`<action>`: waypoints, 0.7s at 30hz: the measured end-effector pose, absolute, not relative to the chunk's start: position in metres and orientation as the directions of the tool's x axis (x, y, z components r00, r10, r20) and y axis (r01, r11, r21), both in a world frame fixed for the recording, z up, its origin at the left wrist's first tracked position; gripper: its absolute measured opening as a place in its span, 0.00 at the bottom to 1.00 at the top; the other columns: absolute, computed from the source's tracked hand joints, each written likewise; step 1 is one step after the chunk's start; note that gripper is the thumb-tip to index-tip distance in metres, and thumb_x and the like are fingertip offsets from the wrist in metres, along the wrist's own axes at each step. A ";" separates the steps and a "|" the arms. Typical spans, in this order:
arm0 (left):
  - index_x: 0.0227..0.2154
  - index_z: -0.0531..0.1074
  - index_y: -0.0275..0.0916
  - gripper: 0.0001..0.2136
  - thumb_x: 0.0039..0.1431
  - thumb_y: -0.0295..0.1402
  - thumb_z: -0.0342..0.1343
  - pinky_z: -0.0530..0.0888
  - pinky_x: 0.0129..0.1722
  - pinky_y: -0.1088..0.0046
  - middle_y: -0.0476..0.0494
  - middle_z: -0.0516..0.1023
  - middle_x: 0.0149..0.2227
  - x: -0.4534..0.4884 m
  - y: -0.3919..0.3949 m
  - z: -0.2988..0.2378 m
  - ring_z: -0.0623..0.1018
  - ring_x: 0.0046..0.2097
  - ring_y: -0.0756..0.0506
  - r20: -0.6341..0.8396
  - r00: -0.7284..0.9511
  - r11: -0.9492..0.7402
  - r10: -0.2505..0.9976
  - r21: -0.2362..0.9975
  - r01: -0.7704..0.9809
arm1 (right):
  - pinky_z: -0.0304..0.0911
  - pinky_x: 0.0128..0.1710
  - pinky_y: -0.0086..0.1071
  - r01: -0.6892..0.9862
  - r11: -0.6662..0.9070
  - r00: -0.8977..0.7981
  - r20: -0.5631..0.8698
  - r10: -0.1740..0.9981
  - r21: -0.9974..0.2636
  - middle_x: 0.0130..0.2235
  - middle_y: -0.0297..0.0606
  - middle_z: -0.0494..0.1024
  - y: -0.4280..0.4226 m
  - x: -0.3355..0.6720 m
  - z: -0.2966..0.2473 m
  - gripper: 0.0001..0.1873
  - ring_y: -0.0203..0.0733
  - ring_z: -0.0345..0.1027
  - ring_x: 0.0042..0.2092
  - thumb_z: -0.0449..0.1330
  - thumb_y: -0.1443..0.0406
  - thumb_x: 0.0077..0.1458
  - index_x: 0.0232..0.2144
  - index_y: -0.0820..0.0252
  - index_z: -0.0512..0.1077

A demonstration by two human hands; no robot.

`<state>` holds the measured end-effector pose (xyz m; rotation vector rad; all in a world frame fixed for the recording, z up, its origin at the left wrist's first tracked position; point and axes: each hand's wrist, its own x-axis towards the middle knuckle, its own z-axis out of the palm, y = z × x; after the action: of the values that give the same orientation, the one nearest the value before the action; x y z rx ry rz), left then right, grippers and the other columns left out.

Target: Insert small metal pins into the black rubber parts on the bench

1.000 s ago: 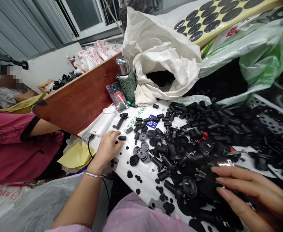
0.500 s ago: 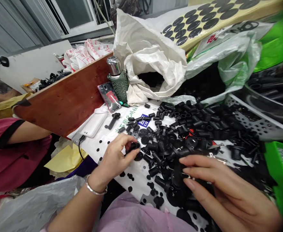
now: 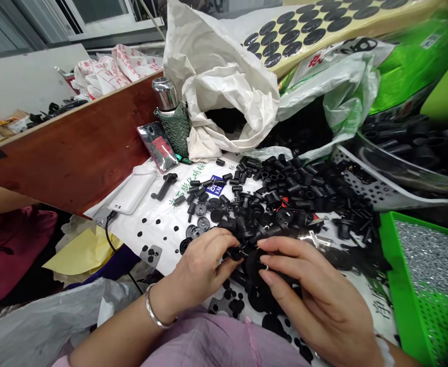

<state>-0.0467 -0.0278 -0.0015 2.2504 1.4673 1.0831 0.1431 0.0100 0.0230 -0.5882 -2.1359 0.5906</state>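
Note:
My left hand [image 3: 203,265] and my right hand [image 3: 308,288] meet low in the middle of the view, over a white printed sheet [image 3: 166,229]. The left fingers pinch a small black plastic part [image 3: 234,253] against a round black plastic part [image 3: 253,265] held in my right fingers. Their exact fit is hidden by my fingers. A heap of black plastic fittings [image 3: 289,204] lies just beyond both hands. Ribbed black discs [image 3: 200,209] sit to the left of it.
A phone [image 3: 158,146] and a steel flask in green mesh [image 3: 169,109] stand by a wooden board [image 3: 67,153]. A white sack [image 3: 218,86] rises behind. Right: a perforated metal tray [image 3: 365,183] and a green tray of screws [image 3: 430,270]. A co-worker's red sleeve [image 3: 5,244] shows left.
My left hand has moved right from the sheet to my right hand, carrying the small black part. The view has swung right, bringing the green tray of screws into sight.

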 end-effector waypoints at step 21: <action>0.45 0.65 0.33 0.10 0.60 0.27 0.47 0.74 0.37 0.71 0.38 0.74 0.37 -0.044 -0.034 0.000 0.74 0.38 0.46 0.408 0.313 -0.512 0.858 0.631 0.583 | 0.68 0.41 0.33 0.341 0.903 -0.748 0.506 0.429 -0.261 0.43 0.46 0.72 0.014 0.153 0.013 0.17 0.41 0.68 0.44 0.52 0.69 0.57 0.50 0.65 0.63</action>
<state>-0.0438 -0.0342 -0.0005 2.2185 1.2862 1.0333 0.1529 0.0141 0.0127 -0.5512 -2.4879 0.2038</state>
